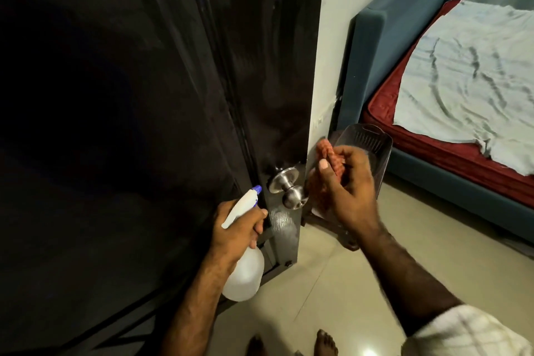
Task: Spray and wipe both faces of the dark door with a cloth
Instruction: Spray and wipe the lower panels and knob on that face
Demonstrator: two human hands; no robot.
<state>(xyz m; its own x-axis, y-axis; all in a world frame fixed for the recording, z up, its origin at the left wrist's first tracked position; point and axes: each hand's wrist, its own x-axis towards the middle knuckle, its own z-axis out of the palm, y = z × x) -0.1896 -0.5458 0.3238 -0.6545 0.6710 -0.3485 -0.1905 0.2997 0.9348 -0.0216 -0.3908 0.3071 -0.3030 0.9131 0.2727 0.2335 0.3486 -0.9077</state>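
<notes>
While the left hand (238,230) grips the white spray bottle (244,270) just below and left of the steel door knob (290,186), its nozzle facing the dark door (268,66), the right hand (344,186) holds a bunched orange cloth (326,150) just right of the knob, fingers curled round it. Wet streaks show on the panel directly under the knob, so the wipe likely starts there. Best to spread the cloth flat, press firmly, work around the knob base and along the door edge.
</notes>
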